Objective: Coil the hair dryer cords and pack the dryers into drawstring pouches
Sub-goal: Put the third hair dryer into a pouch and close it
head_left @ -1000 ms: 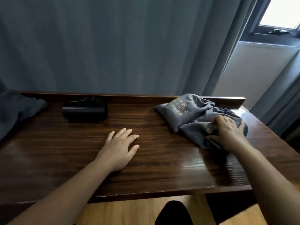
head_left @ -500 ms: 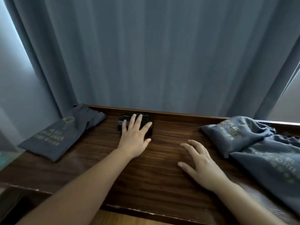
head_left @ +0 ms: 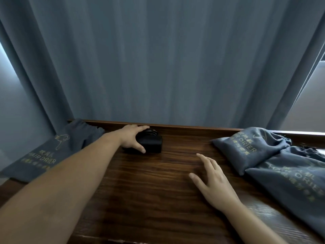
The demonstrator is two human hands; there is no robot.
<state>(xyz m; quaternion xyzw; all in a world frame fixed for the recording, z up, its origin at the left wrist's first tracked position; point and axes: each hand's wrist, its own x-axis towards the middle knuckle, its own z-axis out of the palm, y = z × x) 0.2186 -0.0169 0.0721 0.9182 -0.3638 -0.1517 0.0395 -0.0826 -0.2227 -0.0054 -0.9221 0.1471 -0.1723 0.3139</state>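
Note:
A black hair dryer with its coiled cord on top lies at the back of the dark wooden table, against the raised rear ledge. My left hand grips its left end, fingers over the top and thumb along the front. My right hand hovers just above the table in the middle, fingers relaxed and spread, holding nothing. A flat grey drawstring pouch printed "HAIR DRIER" lies at the far left. Two bulging grey pouches lie at the right, overlapping.
A blue-grey curtain hangs straight behind the table's rear ledge. A strip of window or wall shows at the upper right edge. The table's front edge runs along the bottom of the view.
My left hand went from resting flat on the dryer to gripping its left end. My right hand left the right pouches a second ago and now hovers mid-table. The view moved leftward.

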